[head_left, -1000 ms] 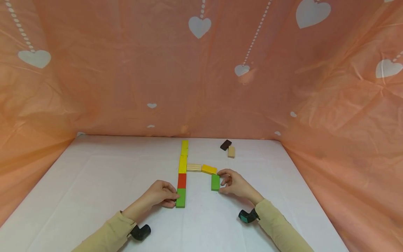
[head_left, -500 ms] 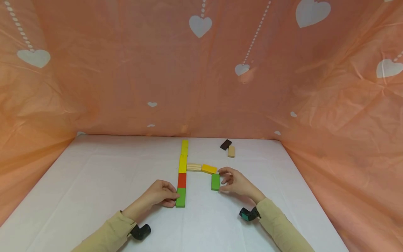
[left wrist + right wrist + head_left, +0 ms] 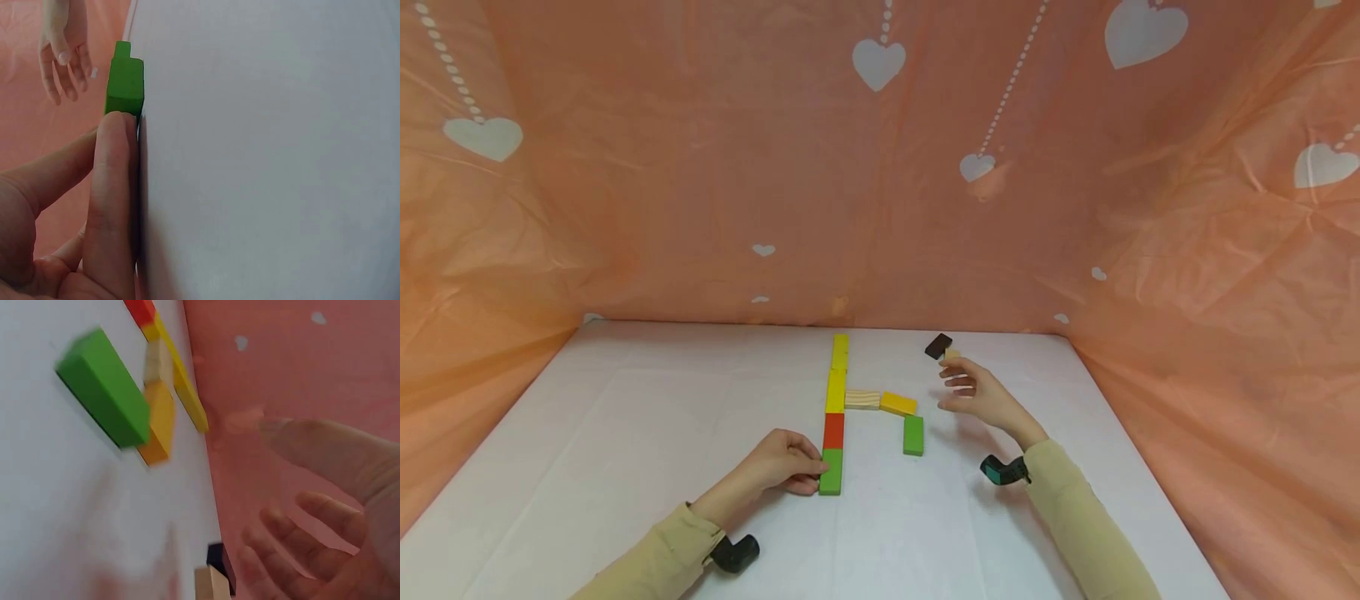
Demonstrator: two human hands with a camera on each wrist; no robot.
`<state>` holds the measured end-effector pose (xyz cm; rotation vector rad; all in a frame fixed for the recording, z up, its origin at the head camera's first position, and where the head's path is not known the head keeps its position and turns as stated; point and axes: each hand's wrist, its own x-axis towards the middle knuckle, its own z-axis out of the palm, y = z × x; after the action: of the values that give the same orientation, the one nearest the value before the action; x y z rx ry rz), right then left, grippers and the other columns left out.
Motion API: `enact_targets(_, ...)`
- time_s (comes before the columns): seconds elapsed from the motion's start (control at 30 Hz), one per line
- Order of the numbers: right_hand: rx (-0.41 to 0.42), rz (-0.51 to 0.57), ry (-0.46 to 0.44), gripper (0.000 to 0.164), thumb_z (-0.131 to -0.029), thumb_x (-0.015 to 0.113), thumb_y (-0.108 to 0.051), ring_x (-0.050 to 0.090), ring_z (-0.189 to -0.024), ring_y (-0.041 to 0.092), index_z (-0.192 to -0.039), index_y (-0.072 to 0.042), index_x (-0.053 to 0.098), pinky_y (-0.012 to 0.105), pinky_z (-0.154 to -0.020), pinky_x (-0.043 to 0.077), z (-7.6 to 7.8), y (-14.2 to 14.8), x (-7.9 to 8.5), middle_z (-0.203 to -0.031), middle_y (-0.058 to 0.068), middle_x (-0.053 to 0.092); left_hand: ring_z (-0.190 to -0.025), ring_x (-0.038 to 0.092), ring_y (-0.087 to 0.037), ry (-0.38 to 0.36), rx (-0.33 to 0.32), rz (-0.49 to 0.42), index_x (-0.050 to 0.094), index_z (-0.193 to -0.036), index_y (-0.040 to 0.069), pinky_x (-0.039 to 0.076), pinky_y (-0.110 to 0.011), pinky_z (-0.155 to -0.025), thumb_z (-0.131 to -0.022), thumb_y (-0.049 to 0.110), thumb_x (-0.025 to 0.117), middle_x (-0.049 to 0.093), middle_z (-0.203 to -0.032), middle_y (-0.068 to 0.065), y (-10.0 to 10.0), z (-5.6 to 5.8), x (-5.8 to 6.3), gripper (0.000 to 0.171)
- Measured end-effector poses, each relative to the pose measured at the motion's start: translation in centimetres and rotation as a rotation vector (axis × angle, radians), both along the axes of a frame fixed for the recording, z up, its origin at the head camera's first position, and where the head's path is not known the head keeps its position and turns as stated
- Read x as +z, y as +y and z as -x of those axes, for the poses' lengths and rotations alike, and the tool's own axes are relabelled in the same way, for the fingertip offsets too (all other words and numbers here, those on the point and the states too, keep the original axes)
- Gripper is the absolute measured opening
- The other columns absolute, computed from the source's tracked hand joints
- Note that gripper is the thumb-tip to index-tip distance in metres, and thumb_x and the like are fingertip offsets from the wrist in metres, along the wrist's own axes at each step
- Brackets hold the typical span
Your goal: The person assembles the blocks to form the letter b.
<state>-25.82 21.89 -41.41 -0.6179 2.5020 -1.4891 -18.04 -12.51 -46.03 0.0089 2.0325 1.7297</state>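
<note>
In the head view, a row of flat blocks runs away from me: a green block [image 3: 831,472] nearest, then a red block [image 3: 833,431] and two yellow blocks [image 3: 836,390]. My left hand [image 3: 784,461] holds the near green block at its left side, with fingertips against it in the left wrist view. A striped wooden block [image 3: 862,399], an orange-yellow block [image 3: 898,403] and a second green block [image 3: 913,436] branch off to the right. My right hand [image 3: 988,402] hovers with spread fingers, holding nothing. It partly covers a pale wooden block [image 3: 952,353] beside a dark brown block [image 3: 937,346].
A white cloth [image 3: 625,417] covers the table. Orange sheeting [image 3: 850,183] with white hearts rises behind it and at both sides. Black wrist devices [image 3: 735,553] hang below both sleeves.
My right hand has left the second green block and moved away and to the right, toward the pale and dark blocks. The left hand stays where it was.
</note>
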Motion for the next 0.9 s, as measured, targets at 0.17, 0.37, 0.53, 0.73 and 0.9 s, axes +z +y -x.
enact_targets(0.17, -0.051, -0.021, 0.043, 0.064, -0.082, 0.074, -0.001, 0.045, -0.118, 0.05, -0.136, 0.008, 0.041, 0.058, -0.102, 0.038, 0.7, 0.5, 1.8, -0.13, 0.032, 0.046, -0.055, 0.064, -0.014, -0.004, 0.005, 0.008, 0.06, -0.094, -0.008, 0.059, -0.029, -0.056, -0.082, 0.003, 0.074, 0.066, -0.07, -0.011, 0.1, 0.0, 0.0, 0.022)
enact_targets(0.37, -0.105, -0.037, 0.033, 0.063, -0.083, 0.072, 0.0, 0.043, -0.121, 0.049, -0.137, 0.009, 0.04, 0.058, -0.105, 0.035, 2.9, 1.6, 0.8, -0.131, 0.034, 0.045, -0.054, 0.064, -0.014, -0.001, 0.004, 0.006, 0.06, -0.093, -0.008, 0.059, -0.029, -0.056, -0.082, 0.003, 0.074, 0.066, -0.071, -0.011, 0.0, 0.0, -0.3, 0.021)
enact_targets(0.53, -0.144, -0.062, 0.056, 0.063, -0.083, 0.074, -0.002, 0.045, -0.121, 0.045, -0.136, 0.008, 0.042, 0.055, -0.105, 0.037, 5.3, 2.7, -1.7, -0.131, 0.03, 0.048, -0.055, 0.064, -0.014, 0.0, 0.004, 0.004, 0.06, -0.093, -0.008, 0.059, -0.029, -0.056, -0.082, 0.003, 0.074, 0.066, -0.072, -0.011, 0.0, 0.1, -0.4, 0.021)
enact_targets(0.73, -0.227, -0.13, 0.012, 0.066, -0.082, 0.077, -0.013, 0.046, -0.121, 0.039, -0.137, 0.001, 0.044, 0.05, -0.104, 0.04, 6.7, 2.8, -2.5, -0.135, 0.021, 0.047, -0.055, 0.064, -0.014, 0.0, 0.006, 0.013, 0.06, -0.093, -0.007, 0.059, -0.029, -0.056, -0.082, 0.004, 0.075, 0.066, -0.072, -0.011, 0.0, 0.1, -0.2, 0.022)
enact_targets(0.9, -0.258, -0.178, 0.007, 0.067, -0.08, 0.079, -0.016, 0.048, -0.119, 0.038, -0.136, 0.001, 0.045, 0.049, -0.102, 0.042, 7.6, 2.5, -2.8, -0.134, 0.021, 0.048, -0.055, 0.064, -0.014, -0.001, 0.002, 0.013, 0.06, -0.094, -0.007, 0.059, -0.029, -0.056, -0.082, 0.005, 0.075, 0.067, -0.072, -0.011, 0.0, 0.2, -0.2, 0.023)
